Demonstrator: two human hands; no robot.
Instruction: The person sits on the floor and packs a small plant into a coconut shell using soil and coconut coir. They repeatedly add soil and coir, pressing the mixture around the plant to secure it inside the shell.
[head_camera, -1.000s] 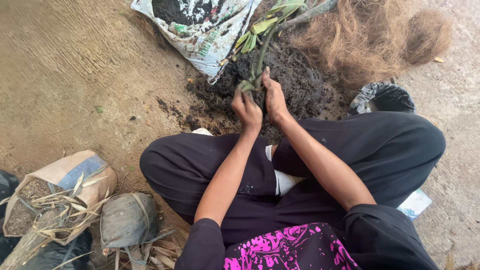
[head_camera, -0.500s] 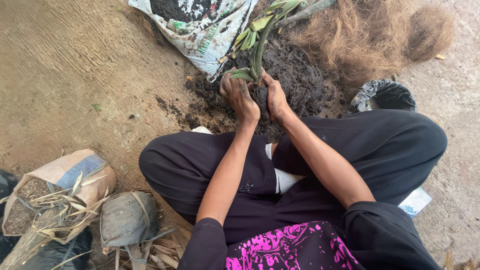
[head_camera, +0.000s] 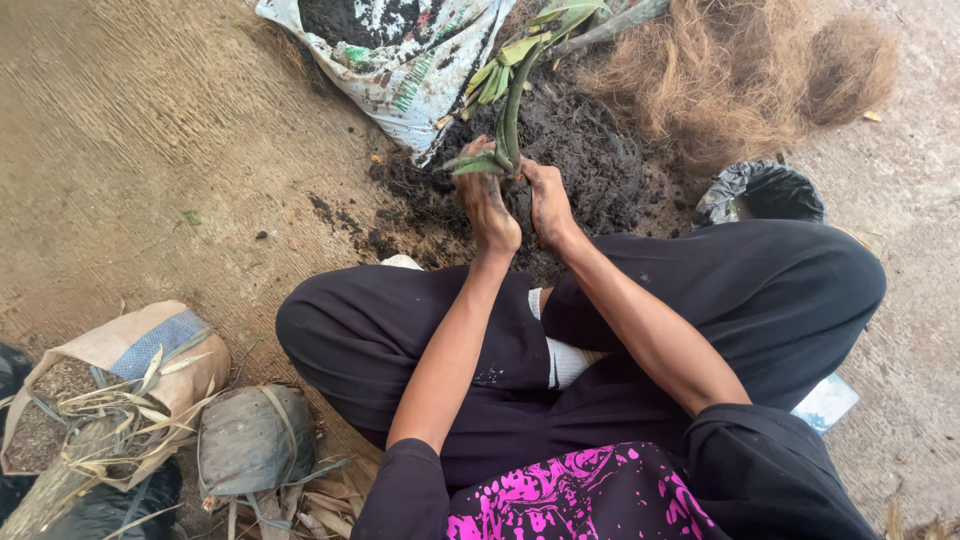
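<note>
Bare concrete floor (head_camera: 140, 150), dusty, outdoors. Dark soil heap (head_camera: 580, 150) at 12 o'clock; coir fibre mound (head_camera: 760, 70) at 1; opened soil sack (head_camera: 400, 50) at 11; black pot (head_camera: 760, 190) at 2. Green plant (head_camera: 510, 100) stands in the heap. Left hand (head_camera: 488, 205) and right hand (head_camera: 548, 205), soiled, fingers closed around its base.

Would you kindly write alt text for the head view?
Seated cross-legged, a person grips a green plant at its base with the left hand and right hand over a soil pile. An open soil bag lies beyond.
</note>
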